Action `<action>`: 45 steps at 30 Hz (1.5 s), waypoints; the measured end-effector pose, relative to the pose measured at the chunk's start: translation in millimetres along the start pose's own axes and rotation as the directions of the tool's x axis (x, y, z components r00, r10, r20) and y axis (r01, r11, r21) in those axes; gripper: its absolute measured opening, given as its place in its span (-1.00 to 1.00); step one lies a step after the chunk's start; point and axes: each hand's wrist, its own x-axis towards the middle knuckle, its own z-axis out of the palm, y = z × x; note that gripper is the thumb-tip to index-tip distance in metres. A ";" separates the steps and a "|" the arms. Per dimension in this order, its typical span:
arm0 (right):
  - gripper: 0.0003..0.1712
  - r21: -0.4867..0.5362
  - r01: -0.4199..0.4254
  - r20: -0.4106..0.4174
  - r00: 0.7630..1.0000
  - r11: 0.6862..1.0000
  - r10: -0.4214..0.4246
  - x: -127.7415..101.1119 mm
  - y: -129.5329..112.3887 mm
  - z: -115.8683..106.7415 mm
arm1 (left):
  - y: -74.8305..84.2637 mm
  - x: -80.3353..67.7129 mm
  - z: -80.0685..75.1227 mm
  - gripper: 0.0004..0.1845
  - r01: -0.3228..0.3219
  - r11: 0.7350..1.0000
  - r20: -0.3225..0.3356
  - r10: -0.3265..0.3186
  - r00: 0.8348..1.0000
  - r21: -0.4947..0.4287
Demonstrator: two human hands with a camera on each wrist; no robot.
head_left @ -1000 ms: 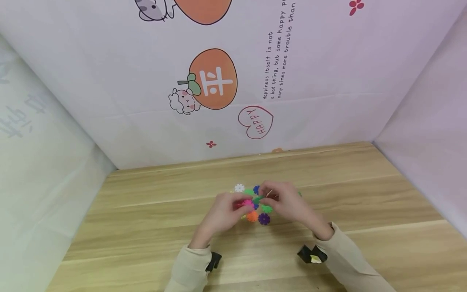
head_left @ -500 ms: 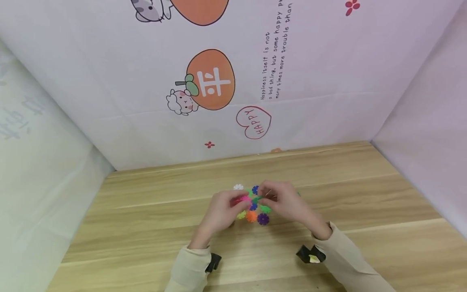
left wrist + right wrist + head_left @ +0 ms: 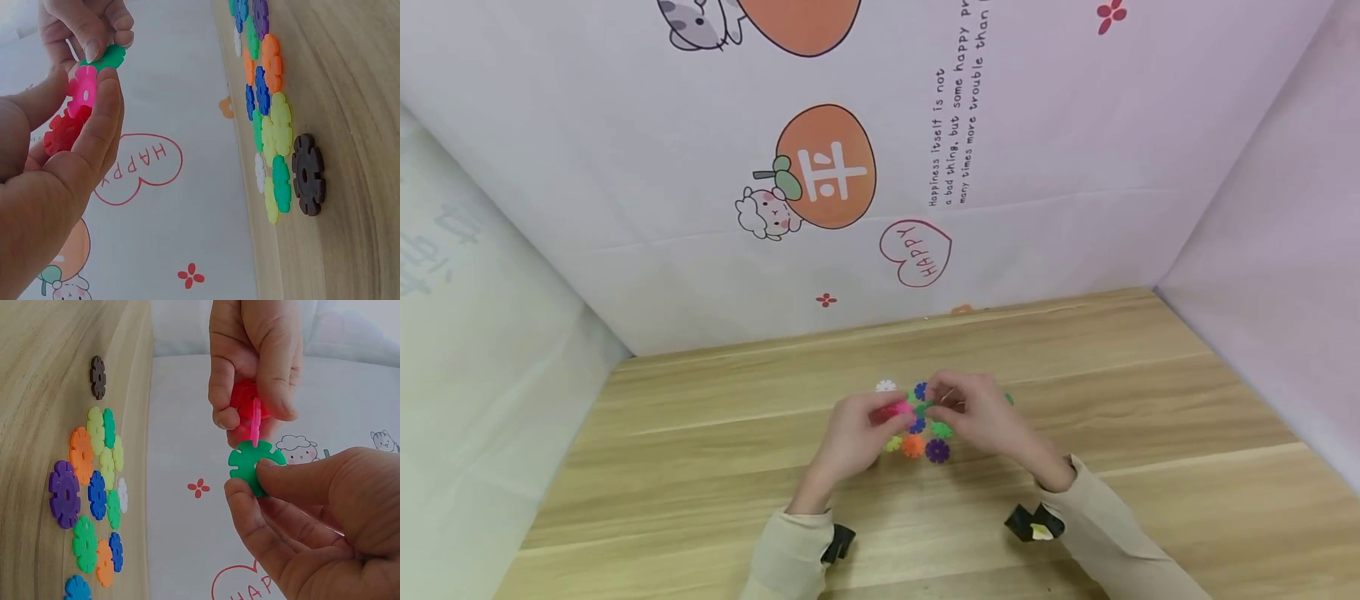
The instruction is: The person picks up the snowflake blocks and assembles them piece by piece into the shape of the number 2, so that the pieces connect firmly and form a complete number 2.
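My left hand (image 3: 253, 359) pinches a pink disc (image 3: 255, 420) that is already joined to a red disc (image 3: 244, 400); thumb and fingers are curled around this pair. My right hand (image 3: 312, 519) pinches a green disc (image 3: 250, 464) between thumb and forefinger, and its edge touches the pink one at the slot. All three pieces are in the air above the wooden table (image 3: 1150, 433), at about 12 o'clock from my wrists, above the pile of loose discs (image 3: 921, 433).

To do this step well, I think I must hold the green disc square to the pink one, slot facing slot, and push straight and slowly; a twisted push could bend the thin plastic or separate the red piece.

The head view shows the hands together, but the fingers hide the joint. The right wrist view shows the meeting of the slots clearly. The left wrist view shows the pink disc (image 3: 83, 89) from its flat side, and also a brown disc (image 3: 308, 174) lying a little apart from the pile.
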 end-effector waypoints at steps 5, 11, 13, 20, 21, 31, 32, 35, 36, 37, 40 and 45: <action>-0.80 -0.007 -0.012 -0.020 1.000 1.000 0.012 1.2 -0.9 0.0 | 0.3 -0.4 -0.1 -0.55 -0.014 0.999 0.011 0.014 1.000 0.042; -0.86 0.014 -0.046 -0.059 0.997 0.999 0.046 1.4 -1.6 0.5 | 0.2 0.3 1.7 -0.60 -0.044 0.995 0.009 0.044 0.999 0.087; -0.88 0.024 -0.046 -0.072 0.996 0.999 0.048 1.5 -1.7 0.9 | 0.8 0.5 2.1 -0.62 -0.053 0.995 0.008 0.053 0.999 0.084; -0.89 0.054 -0.008 -0.117 0.993 0.998 0.015 2.9 -2.1 3.7 | 1.2 0.7 3.8 -0.67 -0.102 0.991 -0.017 0.104 0.994 0.092; -0.89 0.055 -0.003 -0.127 0.992 0.998 0.010 3.0 -2.2 4.4 | 1.1 0.8 4.4 -0.67 -0.112 0.989 -0.024 0.115 0.993 0.095; -0.88 0.055 -0.008 -0.147 0.989 0.998 0.016 1.7 -0.6 6.4 | 2.4 1.9 4.8 -0.62 -0.101 0.990 -0.008 0.102 0.995 0.097; -0.88 0.060 -0.010 -0.141 0.990 0.998 0.019 1.7 -0.2 6.0 | 2.7 1.8 4.2 -0.61 -0.092 0.991 0.000 0.093 0.996 0.102; -0.88 0.083 -0.020 -0.127 0.991 0.996 0.031 1.7 0.1 4.3 | 4.1 1.3 3.1 -0.61 -0.062 0.991 0.012 0.061 0.998 0.114; -0.88 0.093 -0.023 -0.124 0.992 0.995 0.034 1.6 -0.1 3.8 | 4.4 1.2 3.1 -0.61 -0.060 0.991 0.011 0.059 0.998 0.116; -0.87 0.102 -0.024 -0.119 0.992 0.994 0.036 1.6 -0.3 3.3 | 4.1 1.3 3.2 -0.63 -0.061 0.991 0.012 0.060 0.998 0.118; -0.86 0.116 -0.031 -0.109 0.993 0.993 0.043 1.7 -0.7 2.2 | 3.6 1.3 4.2 -0.66 -0.076 0.990 0.013 0.075 0.997 0.121; -0.85 0.095 -0.062 -0.068 0.995 0.994 0.068 1.6 -1.0 1.3 | 1.8 1.2 6.2 -0.68 -0.104 0.992 0.033 0.101 0.994 0.072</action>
